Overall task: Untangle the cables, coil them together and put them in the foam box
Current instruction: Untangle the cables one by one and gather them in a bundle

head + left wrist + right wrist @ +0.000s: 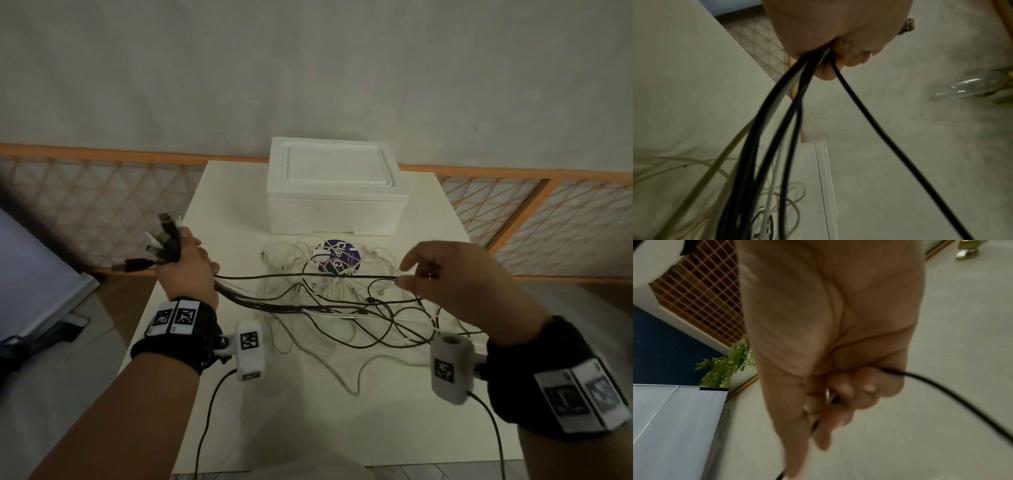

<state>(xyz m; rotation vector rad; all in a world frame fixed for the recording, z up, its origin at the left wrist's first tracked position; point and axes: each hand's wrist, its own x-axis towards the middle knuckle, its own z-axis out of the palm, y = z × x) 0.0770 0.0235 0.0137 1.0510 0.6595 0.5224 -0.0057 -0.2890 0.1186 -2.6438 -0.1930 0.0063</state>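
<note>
Left hand [190, 265] grips a bundle of cables [318, 301], plugs [164, 240] fanning above its fingers. Right hand [455, 284] pinches one black cable [953, 395]. Beyond the fingers, a tangle covers a sticker [339, 258]; box [334, 186] behind it, lidded.

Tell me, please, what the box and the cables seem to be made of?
Box: looks like white expanded foam, matte, with soft moulded edges and a recessed lid. Cables: apparently plastic- or rubber-sheathed, black and white, smooth and bending freely; the plug tips above the left hand look metallic.
</note>
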